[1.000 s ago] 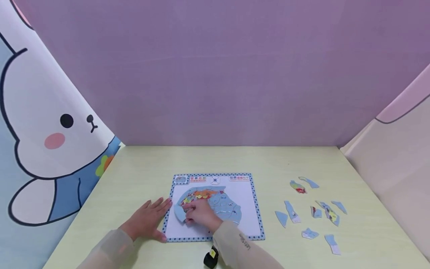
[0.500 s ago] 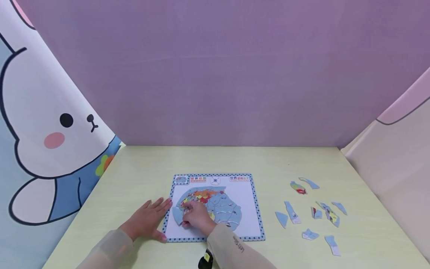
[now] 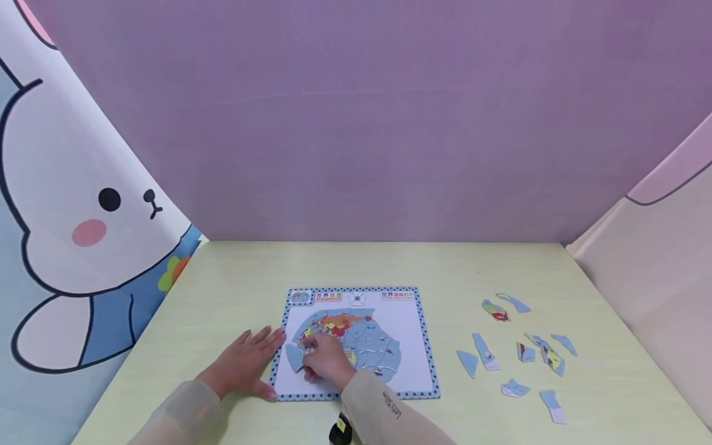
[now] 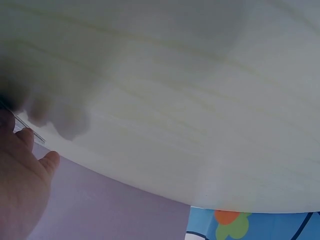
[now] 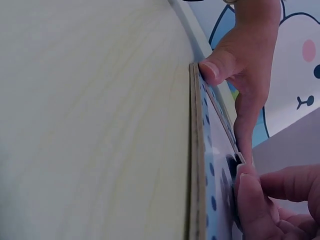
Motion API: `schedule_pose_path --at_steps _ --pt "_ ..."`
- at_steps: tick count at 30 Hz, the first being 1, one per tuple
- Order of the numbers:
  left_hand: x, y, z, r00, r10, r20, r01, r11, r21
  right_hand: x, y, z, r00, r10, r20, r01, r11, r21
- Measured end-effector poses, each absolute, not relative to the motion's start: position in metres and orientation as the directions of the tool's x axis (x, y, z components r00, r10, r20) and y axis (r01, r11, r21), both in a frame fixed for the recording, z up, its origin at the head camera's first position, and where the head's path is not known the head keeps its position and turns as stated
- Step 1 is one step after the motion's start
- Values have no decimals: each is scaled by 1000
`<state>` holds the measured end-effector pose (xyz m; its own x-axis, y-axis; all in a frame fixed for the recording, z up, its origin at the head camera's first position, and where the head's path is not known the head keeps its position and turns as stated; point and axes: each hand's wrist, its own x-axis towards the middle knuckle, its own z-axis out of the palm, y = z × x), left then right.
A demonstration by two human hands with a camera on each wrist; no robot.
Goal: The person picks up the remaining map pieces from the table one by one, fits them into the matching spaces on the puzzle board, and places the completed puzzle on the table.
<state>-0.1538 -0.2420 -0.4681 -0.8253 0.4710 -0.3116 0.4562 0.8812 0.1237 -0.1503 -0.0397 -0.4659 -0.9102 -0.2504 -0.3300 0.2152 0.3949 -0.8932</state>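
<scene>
Fingers (image 3: 313,339) of the right hand (image 3: 329,362) pinching a pale-blue flat jigsaw piece (image 3: 295,357) at the left rim of the multicoloured map puzzle (image 3: 375,347), presumably to seat it | right forearm slanting in low | left hand (image 3: 241,364) palm down, fingers spread at the edge of the white blue-dotted rectangular board (image 3: 411,377), likely bracing it | pale wooden counter (image 3: 461,272) beneath

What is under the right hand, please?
The board and map pieces show around the right hand, which holds a blue piece. What this hand covers cannot be seen.
</scene>
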Motion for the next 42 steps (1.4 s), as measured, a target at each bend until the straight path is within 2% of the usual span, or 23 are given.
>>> schedule_pose_path --at_steps 5,8,13,20,32,42 --pt "-155 -243 -468 -830 471 -299 452 882 132 -153 -37 -465 -904 -279 -324 191 414 -890" --pt "-155 -244 -469 -826 488 -282 468 873 139 -158 -34 -465 -908 -313 -277 83 514 -854" --pt "-154 -246 -470 -812 520 -264 497 854 150 -165 -31 -464 -898 -385 -212 -122 682 -721" --pt "-151 -245 -471 -819 506 -270 479 863 161 -171 -40 -462 -843 -504 -188 -297 728 -618" --pt "-153 -244 -472 -826 477 -300 444 879 175 -172 -55 -457 -898 -394 -194 -238 808 -539" --pt "-154 -242 -470 -826 488 -282 477 872 113 -173 -57 -458 -914 -325 -242 -119 786 -607"
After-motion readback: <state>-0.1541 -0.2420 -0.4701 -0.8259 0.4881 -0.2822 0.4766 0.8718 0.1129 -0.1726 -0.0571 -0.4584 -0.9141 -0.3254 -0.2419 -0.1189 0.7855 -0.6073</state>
